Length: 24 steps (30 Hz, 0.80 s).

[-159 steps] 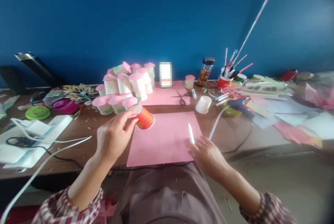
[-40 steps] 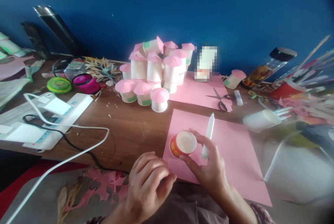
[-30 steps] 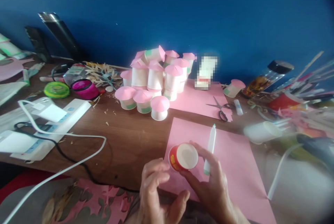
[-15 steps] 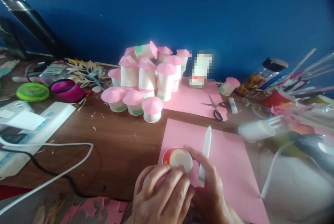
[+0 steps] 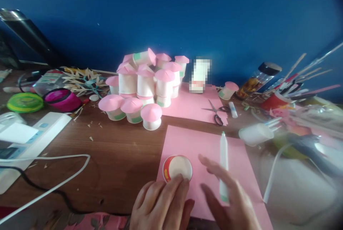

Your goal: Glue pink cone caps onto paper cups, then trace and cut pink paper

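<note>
A small red-and-white paper cup [image 5: 178, 165] stands on a pink paper sheet [image 5: 203, 142]. My left hand [image 5: 163, 201] has its fingers together, the tips pressed on the near side of the cup and holding it there. To the right, my right hand [image 5: 227, 190] is open, thumb and fingers apart, with nothing between them and a gap to the cup. A white marker with a green tip [image 5: 223, 158] lies on the sheet, partly behind my right fingers.
Several white cups with pink cone tops [image 5: 146, 83] are stacked toward the wall. Scissors [image 5: 216, 112] and a glue stick [image 5: 233, 109] lie right of them. A power strip [image 5: 50, 124] with a white cable [image 5: 71, 176] is at left; a cup of sticks [image 5: 276, 99] stands right.
My right hand has let go of the cup and moved right, its fingers spreading. My left hand stays on the cup. The view has shifted slightly.
</note>
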### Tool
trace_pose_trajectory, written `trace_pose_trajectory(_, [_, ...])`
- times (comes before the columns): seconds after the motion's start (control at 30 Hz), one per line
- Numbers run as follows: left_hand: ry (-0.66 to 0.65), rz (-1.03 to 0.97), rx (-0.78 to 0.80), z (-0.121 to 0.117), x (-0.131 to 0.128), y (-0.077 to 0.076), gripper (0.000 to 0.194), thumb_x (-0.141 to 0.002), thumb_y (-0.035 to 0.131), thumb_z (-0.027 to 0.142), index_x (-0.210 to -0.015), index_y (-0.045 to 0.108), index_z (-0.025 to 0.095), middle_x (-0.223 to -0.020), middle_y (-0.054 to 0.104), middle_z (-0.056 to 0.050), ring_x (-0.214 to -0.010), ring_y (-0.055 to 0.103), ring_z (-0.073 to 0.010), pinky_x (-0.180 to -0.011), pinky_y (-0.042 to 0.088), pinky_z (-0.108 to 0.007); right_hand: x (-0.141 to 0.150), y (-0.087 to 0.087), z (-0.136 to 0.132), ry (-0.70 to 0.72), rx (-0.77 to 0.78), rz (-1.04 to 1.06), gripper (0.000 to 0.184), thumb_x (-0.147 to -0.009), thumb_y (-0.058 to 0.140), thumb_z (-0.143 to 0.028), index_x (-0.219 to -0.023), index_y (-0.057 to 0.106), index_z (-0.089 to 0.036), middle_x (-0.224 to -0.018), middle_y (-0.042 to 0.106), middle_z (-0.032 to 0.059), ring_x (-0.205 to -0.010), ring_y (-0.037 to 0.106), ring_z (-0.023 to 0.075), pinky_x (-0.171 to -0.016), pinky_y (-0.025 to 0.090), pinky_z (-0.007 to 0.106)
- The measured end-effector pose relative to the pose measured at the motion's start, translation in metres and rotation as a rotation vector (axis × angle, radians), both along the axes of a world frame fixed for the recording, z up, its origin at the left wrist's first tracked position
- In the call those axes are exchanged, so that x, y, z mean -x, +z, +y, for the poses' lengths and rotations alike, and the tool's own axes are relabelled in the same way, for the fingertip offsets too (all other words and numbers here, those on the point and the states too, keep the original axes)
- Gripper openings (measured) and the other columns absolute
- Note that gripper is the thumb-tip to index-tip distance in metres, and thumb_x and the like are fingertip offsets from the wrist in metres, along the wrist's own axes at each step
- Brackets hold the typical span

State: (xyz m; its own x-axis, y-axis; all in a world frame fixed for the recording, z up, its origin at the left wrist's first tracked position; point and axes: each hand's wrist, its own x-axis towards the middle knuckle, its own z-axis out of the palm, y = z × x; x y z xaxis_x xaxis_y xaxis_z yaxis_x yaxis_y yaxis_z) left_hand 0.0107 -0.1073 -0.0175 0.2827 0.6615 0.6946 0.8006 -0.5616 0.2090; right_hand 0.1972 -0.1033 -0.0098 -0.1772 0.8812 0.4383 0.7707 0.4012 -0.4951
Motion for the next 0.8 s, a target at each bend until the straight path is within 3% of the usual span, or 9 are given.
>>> trace_pose_trajectory(0.07, [-0.018,0.041,-0.008,-0.001,0.002,-0.003,0.032,-0.073,0.070,0.020,-0.105,0.068,0.014,-0.096,0.073,-0.003,-0.068,0.062,-0.0137,-0.064,0.045,-0.030,-0.016,0.025,0.001,-0.023,0.001,0.045,0.033,-0.091,0.044,-0.018,-0.123,0.050,-0.025,-0.106,0.071,0.0049,-0.095,0.068,0.0207,-0.078,0.058,0.033])
trace_pose_trajectory(0.17, [-0.012,0.065,-0.013,-0.003,0.003,-0.007,0.031,-0.075,0.067,0.021,-0.106,0.067,0.013,-0.098,0.072,-0.005,-0.064,0.063,-0.0111,-0.058,0.047,-0.027,-0.038,0.064,0.016,-0.026,-0.048,0.095,0.031,-0.094,0.041,-0.025,-0.123,0.053,-0.027,-0.069,0.070,-0.0005,-0.056,0.066,0.0168,-0.056,0.056,0.029])
trace_pose_trajectory(0.23, [-0.006,0.085,-0.027,-0.004,0.002,-0.009,0.032,-0.076,0.067,0.023,-0.106,0.066,0.014,-0.099,0.072,-0.006,-0.059,0.063,-0.0102,-0.052,0.046,-0.026,-0.044,0.083,0.039,0.124,-0.084,0.017,0.031,-0.093,0.042,-0.029,-0.121,0.056,-0.026,-0.055,0.060,-0.0019,-0.044,0.057,0.0153,-0.045,0.050,0.028])
trace_pose_trajectory(0.3, [-0.002,0.120,-0.049,-0.005,0.001,-0.010,0.033,-0.076,0.068,0.026,-0.107,0.066,0.016,-0.099,0.073,-0.006,-0.053,0.060,-0.0097,-0.046,0.043,-0.026,-0.037,0.093,0.069,0.040,0.004,-0.012,0.025,-0.094,0.044,-0.030,-0.109,0.063,-0.026,-0.054,0.056,-0.0016,-0.044,0.054,0.0137,-0.039,0.042,0.025])
trace_pose_trajectory(0.37, [0.013,0.165,-0.054,-0.006,0.000,-0.010,0.035,-0.074,0.068,0.027,-0.107,0.066,0.018,-0.098,0.073,-0.006,-0.048,0.057,-0.0094,-0.042,0.040,-0.026,-0.016,0.094,0.099,-0.016,0.080,0.112,0.026,-0.095,0.042,-0.033,-0.095,0.066,-0.023,-0.057,0.055,-0.0011,-0.046,0.051,0.0109,-0.038,0.037,0.022])
trace_pose_trajectory(0.5, [0.048,0.245,-0.032,-0.009,-0.003,-0.010,0.038,-0.073,0.066,0.025,-0.111,0.066,0.019,-0.103,0.071,-0.006,-0.045,0.054,-0.0084,-0.040,0.038,-0.026,0.044,0.083,0.137,0.333,0.388,0.147,0.024,-0.095,0.042,-0.035,-0.087,0.058,-0.019,-0.058,0.049,-0.0052,-0.046,0.044,0.0073,-0.041,0.034,0.019])
trace_pose_trajectory(0.6, [0.081,0.250,-0.018,-0.012,-0.004,-0.009,0.035,-0.077,0.061,0.026,-0.112,0.065,0.019,-0.106,0.070,-0.007,-0.044,0.051,-0.0075,-0.040,0.038,-0.027,0.081,0.080,0.140,0.671,0.573,-0.065,0.018,-0.094,0.044,-0.029,-0.082,0.054,-0.019,-0.066,0.053,-0.0050,-0.056,0.049,0.0076,-0.054,0.039,0.020])
trace_pose_trajectory(0.67, [0.094,0.239,0.001,-0.014,-0.005,-0.007,0.035,-0.079,0.058,0.026,-0.113,0.065,0.019,-0.109,0.068,-0.007,-0.045,0.050,-0.0077,-0.040,0.038,-0.027,0.098,0.081,0.137,0.826,0.615,-0.212,0.020,-0.094,0.045,-0.028,-0.079,0.054,-0.018,-0.071,0.057,-0.0036,-0.062,0.051,0.0087,-0.058,0.038,0.022])
trace_pose_trajectory(0.8, [0.079,0.229,0.032,-0.017,-0.003,-0.005,0.039,-0.081,0.051,0.021,-0.117,0.063,0.017,-0.116,0.065,-0.008,-0.049,0.052,-0.0084,-0.042,0.041,-0.027,0.116,0.082,0.130,0.927,0.636,-0.439,0.025,-0.094,0.044,-0.033,-0.080,0.056,-0.017,-0.068,0.056,-0.0029,-0.058,0.048,0.0097,-0.054,0.030,0.024])
